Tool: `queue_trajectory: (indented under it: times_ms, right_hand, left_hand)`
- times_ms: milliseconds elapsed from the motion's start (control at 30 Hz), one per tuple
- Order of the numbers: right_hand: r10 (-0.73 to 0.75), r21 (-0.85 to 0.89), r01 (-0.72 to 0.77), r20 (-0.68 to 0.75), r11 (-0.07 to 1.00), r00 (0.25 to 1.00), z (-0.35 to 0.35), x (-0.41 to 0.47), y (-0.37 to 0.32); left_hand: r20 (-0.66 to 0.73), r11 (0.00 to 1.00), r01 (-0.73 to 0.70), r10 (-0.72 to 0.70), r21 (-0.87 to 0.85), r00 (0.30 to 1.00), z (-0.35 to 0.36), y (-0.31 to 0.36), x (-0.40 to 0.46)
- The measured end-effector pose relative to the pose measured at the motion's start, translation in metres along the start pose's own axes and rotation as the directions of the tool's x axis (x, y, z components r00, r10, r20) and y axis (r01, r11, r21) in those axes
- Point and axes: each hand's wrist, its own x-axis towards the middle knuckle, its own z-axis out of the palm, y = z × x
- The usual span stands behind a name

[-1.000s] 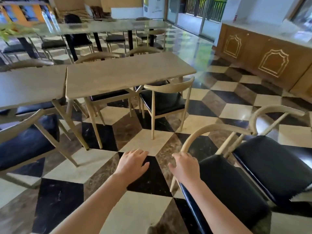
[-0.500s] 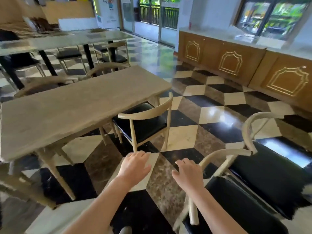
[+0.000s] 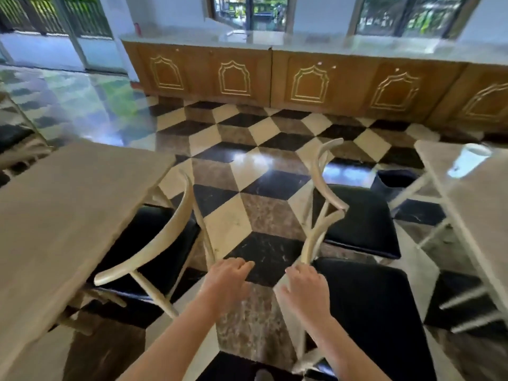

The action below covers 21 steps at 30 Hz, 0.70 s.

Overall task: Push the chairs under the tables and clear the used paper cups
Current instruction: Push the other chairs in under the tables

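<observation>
Two bare hands are reaching out low in front of the person. The left hand (image 3: 226, 281) is hanging over the floor (image 3: 261, 210) with its fingers loose and a little bent, and it is holding nothing. The right hand (image 3: 306, 287) is lying on the curved back rail of the near chair (image 3: 365, 312). Its fingers are bent over the rail, but I cannot tell if they are gripping it tight.

The near chair is sitting on the right, with its black seat just beside the right arm. A far chair (image 3: 357, 215) is standing right behind it, pulled out from the right table (image 3: 478, 204). Its pale back rail is curving up near the near chair's rail.

A white paper cup (image 3: 468, 160) is standing on the right table near its far end. It looks a bit blurry. A dark bin (image 3: 395, 181) is sitting on the floor between the far chair and the right table.

On the left, a left chair (image 3: 154, 243) is tucked partway under the left table (image 3: 68, 215), with its black seat half hidden below the top.

A long wooden cabinet (image 3: 310, 78) is running along the far wall, under the windows.
</observation>
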Motion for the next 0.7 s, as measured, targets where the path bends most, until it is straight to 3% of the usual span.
queue_trajectory:
  times_ms: [233,367,500,700]
  right_hand:
    - [0.283,0.014,-0.283,-0.025,0.959,0.959,0.013,0.027,0.024]
    - [0.411,0.059,-0.409,-0.038,0.911,0.911,0.016,0.037,0.032]
    - [0.500,0.029,-0.500,0.021,0.865,0.866,0.026,0.042,0.037]
    - [0.620,0.026,-0.624,0.089,0.781,0.780,0.047,0.050,0.039]
  left_hand:
    - [0.072,0.944,-0.329,0.326,0.025,0.942,0.015,0.004,0.097]
    - [0.088,0.852,-0.523,0.521,0.003,0.849,0.019,0.015,0.139]
    - [0.131,0.768,-0.640,0.633,0.021,0.763,0.030,0.021,0.174]
    - [0.221,0.590,-0.807,0.786,0.012,0.578,0.046,0.035,0.222]
